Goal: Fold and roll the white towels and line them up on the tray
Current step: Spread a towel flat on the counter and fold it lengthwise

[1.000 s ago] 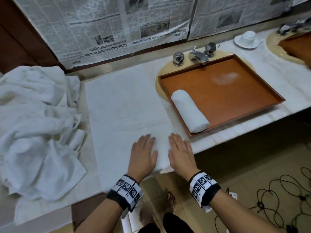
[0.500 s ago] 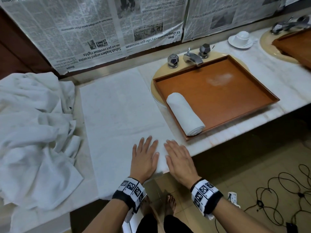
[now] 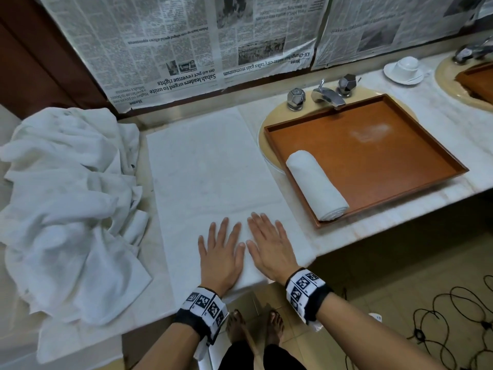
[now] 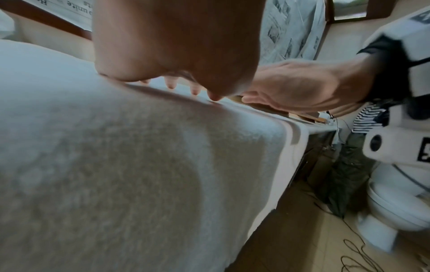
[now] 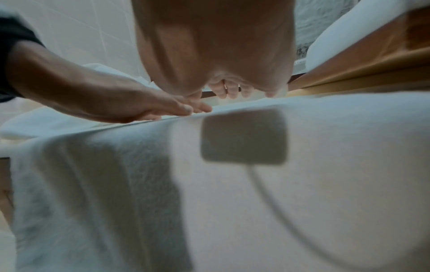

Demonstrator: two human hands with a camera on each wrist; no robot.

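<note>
A white towel (image 3: 213,177) lies spread flat on the marble counter, its near end hanging over the counter's front edge (image 4: 163,165) (image 5: 232,184). My left hand (image 3: 220,245) and right hand (image 3: 266,240) lie side by side, palms down with straight fingers, pressing on the towel's near end. To the right a brown wooden tray (image 3: 386,156) sits over a sink and holds one rolled white towel (image 3: 316,189) along its left side. A heap of crumpled white towels (image 3: 66,196) lies at the counter's left.
A chrome tap with two knobs (image 3: 324,94) stands behind the tray. A white cup on a saucer (image 3: 405,69) and a second tray (image 3: 477,81) sit at the far right. Newspaper covers the wall behind. Black cables (image 3: 453,329) lie on the floor.
Both hands have slid a little forward on the towel's near end while staying flat. The towel and tray have not moved.
</note>
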